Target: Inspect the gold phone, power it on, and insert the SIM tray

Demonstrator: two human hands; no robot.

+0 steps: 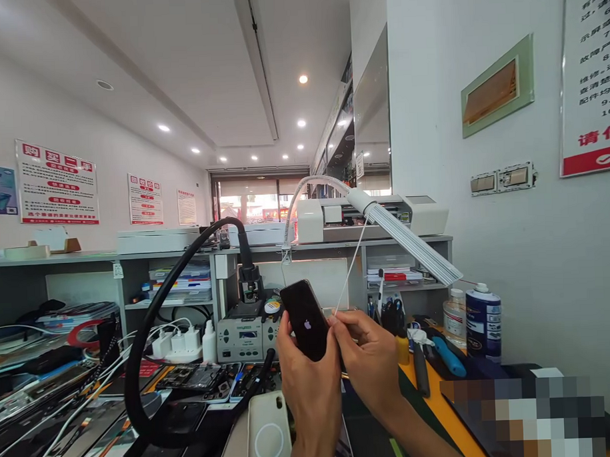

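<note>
The black phone (304, 320) shows a white apple logo on its dark screen. The right wall poster (590, 72) has red characters "请行". The other wall posters are too small to read.

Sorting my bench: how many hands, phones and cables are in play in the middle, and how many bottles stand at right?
Hands: 2 (left hand, right hand)
Black phone with white logo: 1
Thin white cable: 1
Bottles: 2 (dark blue bottle, clear bottle)
Total: 6

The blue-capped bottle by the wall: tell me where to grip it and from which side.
Grip the blue-capped bottle round its straight cylindrical body, coming from the front-left; the wall closes the right, and a clear jar stands beside it on the left. It stands upright.
</note>
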